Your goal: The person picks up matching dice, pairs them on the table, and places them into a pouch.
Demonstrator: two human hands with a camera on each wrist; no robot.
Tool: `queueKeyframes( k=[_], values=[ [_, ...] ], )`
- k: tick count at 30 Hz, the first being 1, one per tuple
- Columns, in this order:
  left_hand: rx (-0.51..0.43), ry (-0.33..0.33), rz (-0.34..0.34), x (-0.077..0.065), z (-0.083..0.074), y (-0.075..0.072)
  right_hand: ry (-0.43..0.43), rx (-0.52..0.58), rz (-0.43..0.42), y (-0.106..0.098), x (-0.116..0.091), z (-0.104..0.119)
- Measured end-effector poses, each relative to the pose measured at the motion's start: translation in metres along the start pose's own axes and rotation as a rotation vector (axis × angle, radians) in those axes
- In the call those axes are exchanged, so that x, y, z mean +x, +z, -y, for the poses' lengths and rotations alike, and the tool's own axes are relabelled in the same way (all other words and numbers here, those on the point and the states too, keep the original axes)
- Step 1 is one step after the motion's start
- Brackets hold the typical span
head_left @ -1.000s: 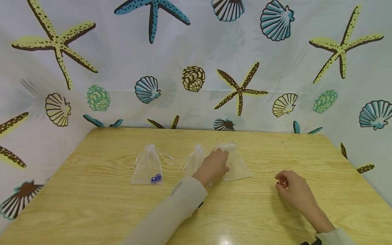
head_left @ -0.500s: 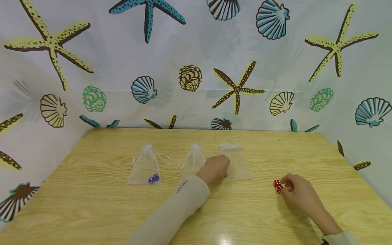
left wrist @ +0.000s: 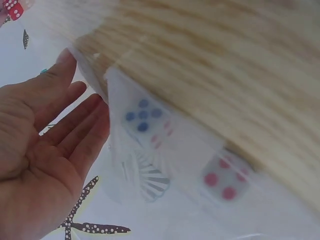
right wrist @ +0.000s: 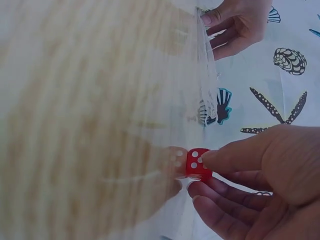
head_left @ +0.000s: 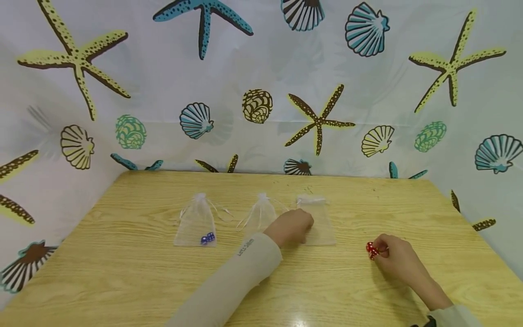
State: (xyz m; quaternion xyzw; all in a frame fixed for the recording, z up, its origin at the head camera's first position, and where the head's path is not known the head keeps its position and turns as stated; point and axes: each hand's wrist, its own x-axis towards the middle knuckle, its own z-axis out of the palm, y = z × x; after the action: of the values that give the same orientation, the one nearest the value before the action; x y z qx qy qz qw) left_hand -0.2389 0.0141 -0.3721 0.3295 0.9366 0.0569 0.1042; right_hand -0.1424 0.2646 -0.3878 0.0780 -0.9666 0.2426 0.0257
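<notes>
Pinching the red dice point(head_left: 371, 248) with the right hand point(head_left: 398, 259), thumb opposed to bent fingers; counting seemingly two in the head view, only one plain in the right wrist view; holding them close to the table point(head_left: 347, 290), at four o'clock of the head view; reaching with the left hand point(head_left: 292, 227) over the left edge of the sheer right-hand bag point(head_left: 324, 227), with fingers loosely extended; cannot tell a pinch on that edge from a mere touch.

Measuring from the red dice to the right-hand bag, about ten o'clock, across a short stretch of bare table; measuring from the left hand to the red dice, just past three o'clock, with the right-hand bag between; far nearer the left hand than the right, for the bag.

Running roughly twelve to six along the right-hand bag's long axis, drawstring end to twelve, bottom to six; no long axis to name on the cube-shaped red dice.

Lying to nine o'clock of the left hand, near the middle bag point(head_left: 259, 215); farther out, the left-hand bag point(head_left: 192, 222) with blue dice point(head_left: 210, 237) inside.
</notes>
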Motion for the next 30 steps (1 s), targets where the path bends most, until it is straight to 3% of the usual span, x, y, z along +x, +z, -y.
queueKeyframes(
  k=[10,19,23,30],
  values=[
    [0.013,0.011,-0.001,-0.003,0.005,-0.001,-0.006,-0.007,-0.012,0.0,-0.001,0.0],
    [-0.049,0.036,-0.023,-0.005,0.013,0.0,-0.012,-0.01,-0.005,0.0,-0.002,0.002],
    [-0.049,0.07,-0.036,-0.002,0.016,0.001,-0.032,-0.032,-0.022,0.0,-0.002,0.006],
    [-0.047,0.073,-0.013,-0.002,0.018,0.001,-0.03,-0.009,0.002,0.005,-0.003,0.02]
  ],
)
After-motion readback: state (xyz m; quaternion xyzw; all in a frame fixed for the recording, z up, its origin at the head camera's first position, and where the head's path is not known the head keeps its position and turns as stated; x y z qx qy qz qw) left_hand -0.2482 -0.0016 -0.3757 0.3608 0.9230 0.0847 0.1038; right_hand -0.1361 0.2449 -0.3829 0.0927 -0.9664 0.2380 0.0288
